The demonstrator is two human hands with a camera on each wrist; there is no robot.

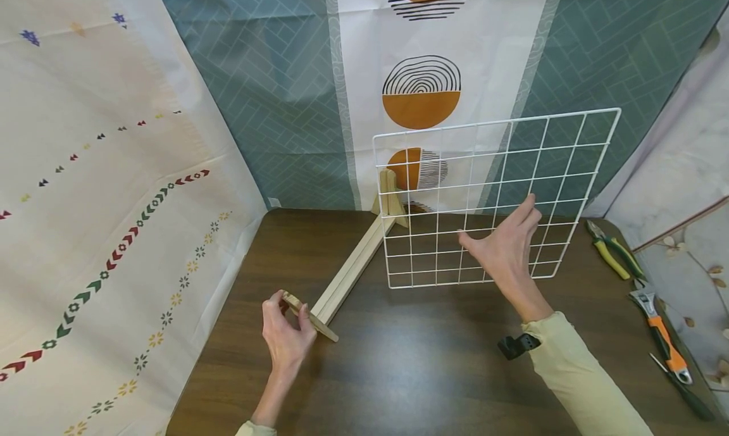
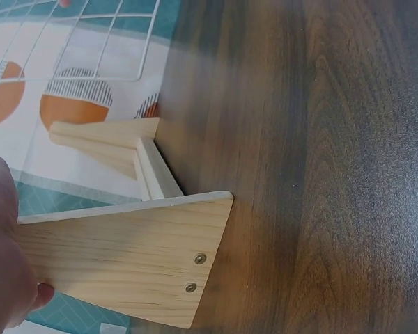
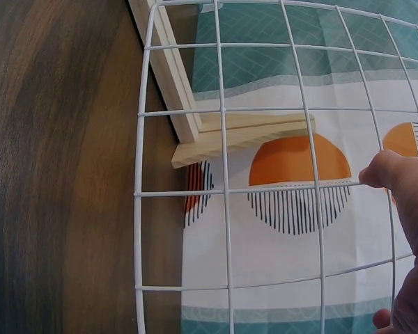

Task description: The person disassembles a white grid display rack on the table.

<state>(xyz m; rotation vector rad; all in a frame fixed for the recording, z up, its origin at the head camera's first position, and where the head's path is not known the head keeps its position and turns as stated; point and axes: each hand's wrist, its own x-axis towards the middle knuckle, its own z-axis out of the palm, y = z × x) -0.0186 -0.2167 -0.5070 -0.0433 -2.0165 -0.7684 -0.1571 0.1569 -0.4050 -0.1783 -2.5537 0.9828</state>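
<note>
A wooden stand, made of a long grooved bar (image 1: 353, 271) between two tapered end panels, sits on the dark table. My left hand (image 1: 287, 335) grips the near end panel (image 2: 125, 250) by its upper part, thumb on one face and fingers on the other. Two screw heads (image 2: 200, 258) show low on that panel. Upright at the bar's far end is the other panel (image 3: 244, 138). My right hand (image 1: 507, 246) holds a white wire grid panel (image 1: 391, 288), its thumb and fingers spread across the wires. The grid is tilted upright, overlapping the far panel in the head view.
Along the table's right edge lie green-and-yellow pliers (image 1: 614, 259), an adjustable wrench (image 1: 660, 335) with an orange handle, and a screwdriver (image 1: 689, 395). A patterned cloth (image 1: 302, 107) hangs behind the table (image 1: 387, 373), with a light cloth (image 1: 142, 233) at the left.
</note>
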